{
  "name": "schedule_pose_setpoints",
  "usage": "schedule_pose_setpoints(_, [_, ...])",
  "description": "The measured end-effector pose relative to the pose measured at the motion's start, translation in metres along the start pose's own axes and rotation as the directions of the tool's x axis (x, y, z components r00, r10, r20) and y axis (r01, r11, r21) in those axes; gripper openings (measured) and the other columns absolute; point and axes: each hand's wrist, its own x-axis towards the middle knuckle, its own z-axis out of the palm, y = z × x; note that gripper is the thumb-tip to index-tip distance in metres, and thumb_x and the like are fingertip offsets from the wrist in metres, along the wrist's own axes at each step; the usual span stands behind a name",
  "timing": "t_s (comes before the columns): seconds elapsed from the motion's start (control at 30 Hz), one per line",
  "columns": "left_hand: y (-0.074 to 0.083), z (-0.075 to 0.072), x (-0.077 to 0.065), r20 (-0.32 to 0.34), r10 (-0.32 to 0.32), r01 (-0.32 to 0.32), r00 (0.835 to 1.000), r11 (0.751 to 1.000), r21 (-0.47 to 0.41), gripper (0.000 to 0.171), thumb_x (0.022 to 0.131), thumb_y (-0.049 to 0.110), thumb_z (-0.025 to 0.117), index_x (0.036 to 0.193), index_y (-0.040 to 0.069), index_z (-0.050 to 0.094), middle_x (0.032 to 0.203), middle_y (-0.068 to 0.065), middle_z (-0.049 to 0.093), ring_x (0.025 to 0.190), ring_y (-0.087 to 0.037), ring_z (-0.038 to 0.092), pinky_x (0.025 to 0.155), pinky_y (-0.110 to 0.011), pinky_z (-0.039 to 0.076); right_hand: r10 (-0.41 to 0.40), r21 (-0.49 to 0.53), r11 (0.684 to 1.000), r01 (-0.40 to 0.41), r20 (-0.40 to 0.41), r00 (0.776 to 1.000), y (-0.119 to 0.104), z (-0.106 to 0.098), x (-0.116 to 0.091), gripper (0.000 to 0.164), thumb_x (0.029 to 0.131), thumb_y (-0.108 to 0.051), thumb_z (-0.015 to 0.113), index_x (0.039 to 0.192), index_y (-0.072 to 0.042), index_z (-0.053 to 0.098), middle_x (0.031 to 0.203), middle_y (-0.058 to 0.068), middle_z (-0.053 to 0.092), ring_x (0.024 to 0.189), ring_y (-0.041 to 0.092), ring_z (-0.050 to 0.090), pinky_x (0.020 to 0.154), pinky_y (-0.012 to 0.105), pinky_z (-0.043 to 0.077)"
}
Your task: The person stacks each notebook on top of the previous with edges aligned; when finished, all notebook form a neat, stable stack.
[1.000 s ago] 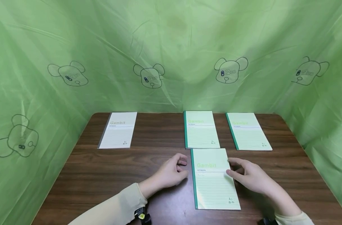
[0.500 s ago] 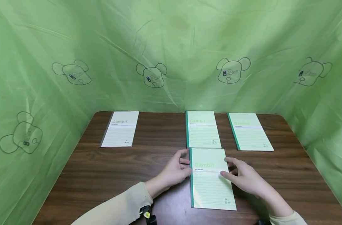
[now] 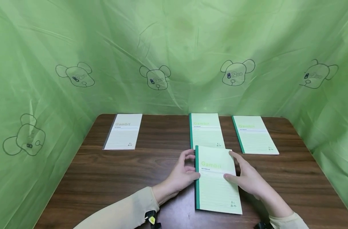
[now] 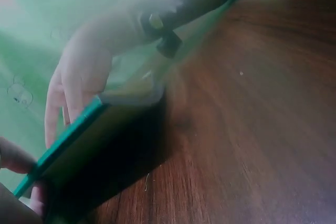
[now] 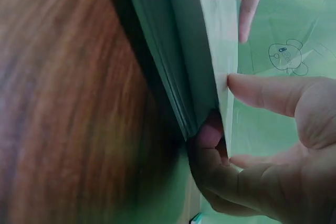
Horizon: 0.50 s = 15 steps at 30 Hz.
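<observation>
A pale green notebook (image 3: 216,190) with a dark green spine is tilted up off the table between both hands. My left hand (image 3: 181,176) pinches its spine edge, thumb on the cover. On the opposite side my right hand (image 3: 249,178) grips the right edge. In the right wrist view the right thumb (image 5: 262,93) presses the notebook's cover (image 5: 218,30) while curled fingers go under the edge. The left wrist view shows the green spine (image 4: 65,137) raised, with dark shadow below. The held notebook overlaps the lower end of another green notebook (image 3: 206,135) behind it.
A third green notebook (image 3: 255,135) lies at the back right. At the back left lies a white notebook (image 3: 123,132) with a grey spine. All rest on a brown wood-grain table (image 3: 105,178). A green curtain (image 3: 188,41) with bear drawings surrounds the table's back and sides.
The left hand has moved right and taken hold of the spine edge. The near notebook has risen from the table, its far end now overlapping the notebook behind.
</observation>
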Motion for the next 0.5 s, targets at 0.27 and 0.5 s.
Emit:
schedule_pose_setpoints(0.27, [0.003,-0.004,-0.002,0.002,0.046,-0.046,0.999,0.999,-0.026,0.07,0.089,-0.018,0.07,0.15,0.014,0.057,0.124,-0.018,0.071,0.087,-0.018,0.068,0.078,-0.024,0.058,-0.069,0.001,0.998,0.069,-0.041,0.997,-0.003,-0.001,-0.005,0.089,0.092,-0.017,0.091,0.165,-0.013,0.04,0.13,0.017,0.059,0.107,0.027,0.065,0.079,0.037,0.053])
schedule_pose_setpoints(0.5, [0.015,-0.013,0.004,-0.039,0.155,-0.155,0.987,0.988,0.0,0.041,0.095,-0.018,0.062,0.129,0.003,0.075,0.118,-0.022,0.076,0.09,-0.017,0.073,0.077,-0.027,0.06,-0.145,0.117,0.981,0.153,-0.068,0.987,-0.005,-0.009,-0.003,0.078,0.101,-0.018,0.081,0.165,-0.027,0.037,0.141,0.024,0.065,0.111,0.029,0.071,0.078,0.034,0.057])
